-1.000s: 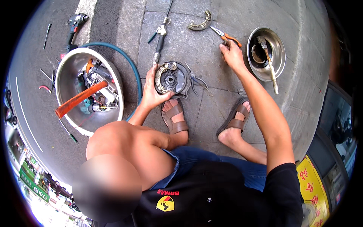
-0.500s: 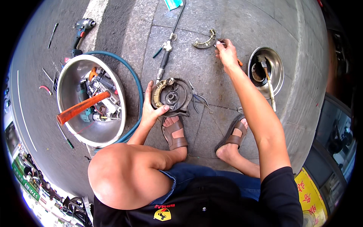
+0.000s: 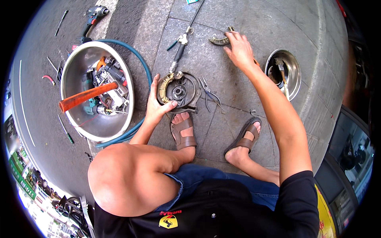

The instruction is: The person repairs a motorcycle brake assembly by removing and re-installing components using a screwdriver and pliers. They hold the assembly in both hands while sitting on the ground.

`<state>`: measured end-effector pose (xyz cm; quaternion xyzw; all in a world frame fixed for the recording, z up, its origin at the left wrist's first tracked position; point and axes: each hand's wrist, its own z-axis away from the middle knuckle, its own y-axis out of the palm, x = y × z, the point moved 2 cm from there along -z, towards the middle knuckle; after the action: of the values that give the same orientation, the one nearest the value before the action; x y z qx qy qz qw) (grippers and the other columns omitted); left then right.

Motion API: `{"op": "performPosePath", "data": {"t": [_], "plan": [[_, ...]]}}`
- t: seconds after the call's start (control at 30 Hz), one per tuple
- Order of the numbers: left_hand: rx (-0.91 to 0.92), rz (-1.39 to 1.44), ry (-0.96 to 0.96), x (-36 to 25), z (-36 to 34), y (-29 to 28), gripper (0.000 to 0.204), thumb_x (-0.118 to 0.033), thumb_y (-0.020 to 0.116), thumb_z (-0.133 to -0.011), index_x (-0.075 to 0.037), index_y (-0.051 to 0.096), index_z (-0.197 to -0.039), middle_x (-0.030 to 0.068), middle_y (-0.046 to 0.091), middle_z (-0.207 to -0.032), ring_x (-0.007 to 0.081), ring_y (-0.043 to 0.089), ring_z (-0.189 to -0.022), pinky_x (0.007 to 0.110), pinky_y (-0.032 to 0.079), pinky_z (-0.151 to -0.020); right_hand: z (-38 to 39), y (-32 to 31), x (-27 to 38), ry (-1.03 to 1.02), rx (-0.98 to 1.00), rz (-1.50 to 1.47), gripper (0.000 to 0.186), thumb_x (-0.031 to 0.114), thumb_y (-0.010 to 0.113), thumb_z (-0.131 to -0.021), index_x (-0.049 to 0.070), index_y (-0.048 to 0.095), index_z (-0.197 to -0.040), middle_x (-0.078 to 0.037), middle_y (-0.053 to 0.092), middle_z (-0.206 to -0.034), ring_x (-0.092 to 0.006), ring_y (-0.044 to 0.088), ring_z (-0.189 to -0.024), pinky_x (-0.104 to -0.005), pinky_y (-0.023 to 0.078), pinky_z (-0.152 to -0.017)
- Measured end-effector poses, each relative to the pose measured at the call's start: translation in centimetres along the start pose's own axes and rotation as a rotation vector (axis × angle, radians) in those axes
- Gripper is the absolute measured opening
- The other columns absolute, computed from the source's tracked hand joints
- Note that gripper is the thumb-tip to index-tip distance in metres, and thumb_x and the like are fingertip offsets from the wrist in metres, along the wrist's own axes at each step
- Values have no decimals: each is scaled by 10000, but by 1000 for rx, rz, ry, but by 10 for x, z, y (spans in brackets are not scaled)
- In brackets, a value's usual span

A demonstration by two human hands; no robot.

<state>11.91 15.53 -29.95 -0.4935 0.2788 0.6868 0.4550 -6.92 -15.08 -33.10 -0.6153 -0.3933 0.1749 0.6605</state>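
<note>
My left hand [image 3: 158,104] grips the rim of a round drum brake plate [image 3: 190,104], its thumb on the near edge and fingers along the left side. A curved brake shoe [image 3: 164,89] sits on the plate's left part, beside the central hub. Further forward, my right hand [image 3: 241,50] reaches over a second, loose brake shoe [image 3: 217,40], fingers stretched out and partly covering it. By the right wrist, an orange end of some tool [image 3: 256,62] shows; the hand hides the rest. Pliers [image 3: 211,95] with dark blue handles lie right of the plate.
A big metal basin [image 3: 69,119] at the left holds power tools and an orange-handled hammer [image 3: 88,97]. A blue hose [image 3: 139,55] curves around it. An air blow gun [image 3: 180,49] lies ahead, an impact wrench [image 3: 93,18] far left. A steel bowl [image 3: 294,67] with a brush stands right.
My right hand's fingers have gone from a pinch to stretched out, over the loose brake shoe. My left hand still holds the brake plate. The whole view has shifted slightly.
</note>
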Motion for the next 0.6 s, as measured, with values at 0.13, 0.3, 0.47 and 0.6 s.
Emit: {"op": "performPosePath", "data": {"t": [0.13, 0.3, 0.47, 0.6], "plan": [[-3, -73, 63, 5, -2, 1, 1245, -412, 896, -647, 37, 194, -1571, 243, 435, -1496, 321, 453, -1384, 403, 321, -1174, -10, 17, -11, -237, 149, 276, 408, 176, 510, -967, 125, 579, -1366, -103, 593, -1388, -292, 492, -1352, -457, 360, -1149], [-27, -95, 96, -2, -2, 4, 1264, -432, 911, -622, 42, 211, -1562, 254, 438, -1487, 330, 459, -1381, 411, 334, -1170, -28, 6, 0, -252, 293, 293, 328, 171, 511, -958, 121, 609, -1268, -102, 666, -1245, -318, 576, -1246, -466, 367, -1150], [-48, -188, 145, 0, 0, 0, 1273, -494, 910, -585, 33, 266, -1548, 263, 436, -1494, 354, 451, -1396, 433, 334, -1177, 5, -25, 18, 239, 468, -730, 444, 265, 639, -951, 36, 550, -1322, -127, 668, -1157, -271, 648, -1108, -479, 516, -977], [-21, -210, 225, 13, -11, 18, 1247, -499, 893, -595, 44, 282, -1537, 257, 442, -1481, 366, 449, -1393, 446, 344, -1173, 69, -60, 49, 771, 513, -1734, 431, 317, 625, -1000, 45, 544, -1324, -97, 667, -1217, -203, 659, -1101, -446, 547, -933]]}}
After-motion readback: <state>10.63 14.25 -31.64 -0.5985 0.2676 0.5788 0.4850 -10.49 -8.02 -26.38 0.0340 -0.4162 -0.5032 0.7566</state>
